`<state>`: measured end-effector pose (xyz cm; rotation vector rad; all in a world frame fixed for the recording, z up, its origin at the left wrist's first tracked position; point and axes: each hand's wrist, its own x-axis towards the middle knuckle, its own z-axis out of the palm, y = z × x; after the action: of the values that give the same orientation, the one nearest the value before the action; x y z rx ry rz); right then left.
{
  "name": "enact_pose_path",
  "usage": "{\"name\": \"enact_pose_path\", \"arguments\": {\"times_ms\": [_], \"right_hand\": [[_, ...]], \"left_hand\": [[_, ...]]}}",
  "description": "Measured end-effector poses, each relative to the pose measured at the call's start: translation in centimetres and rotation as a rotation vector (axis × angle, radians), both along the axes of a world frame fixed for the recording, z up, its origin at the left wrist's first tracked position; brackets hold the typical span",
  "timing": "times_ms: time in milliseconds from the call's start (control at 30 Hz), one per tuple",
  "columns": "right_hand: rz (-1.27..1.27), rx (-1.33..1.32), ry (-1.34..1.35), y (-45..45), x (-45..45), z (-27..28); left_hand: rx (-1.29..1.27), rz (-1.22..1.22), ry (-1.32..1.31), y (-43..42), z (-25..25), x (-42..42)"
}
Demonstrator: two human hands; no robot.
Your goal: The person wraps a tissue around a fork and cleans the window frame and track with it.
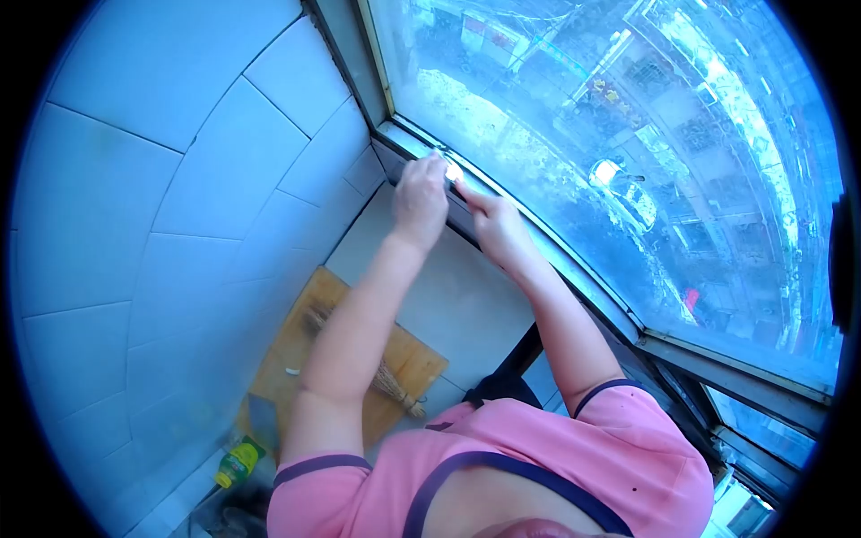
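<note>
Both hands worked at the window frame (601, 296), close to the corner where it met the white tiled wall (188, 197). The left hand (421, 204) was on the near side of the frame, its fingers bunched in toward one another; whether they pinched anything I could not tell. The right hand (500, 229) was just beside it along the frame, index finger stretched out toward a small bright thing (453, 170) between the two hands, right at the frame; its nature was lost in glare. The hazy glass (538, 99) lay on the far side of the frame. Below the frame, on the near side, was a wooden board (417, 359) with a straw bundle (390, 386) lying across it. Farther from the frame than the board was a green bottle (238, 462) with a yellow cap.
</note>
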<state>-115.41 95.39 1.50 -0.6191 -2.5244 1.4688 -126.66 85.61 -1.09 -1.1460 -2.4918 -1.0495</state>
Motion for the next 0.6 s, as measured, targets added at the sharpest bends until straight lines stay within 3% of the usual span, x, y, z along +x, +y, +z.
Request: {"name": "enact_pose_path", "arguments": {"times_ms": [133, 400, 500, 600], "right_hand": [[0.029, 0.046, 0.053, -1.0, -4.1, -0.1], [0.046, 0.109, -0.091, 0.0, -0.3, 1.5], [0.059, 0.104, -0.017, 0.0, -3.4, 1.2], [0.064, 0.173, 0.054, -0.6, -5.8, 0.1]], "left_hand": [[0.001, 0.031, 0.061, -0.6, -0.3, -4.3], [-0.033, 0.041, -0.003, -0.2, -0.3, 0.6], [0.018, 0.044, 0.074, -0.4, -0.3, -2.6], [-0.054, 0.076, -0.010, -0.8, 0.1, -4.8]]}}
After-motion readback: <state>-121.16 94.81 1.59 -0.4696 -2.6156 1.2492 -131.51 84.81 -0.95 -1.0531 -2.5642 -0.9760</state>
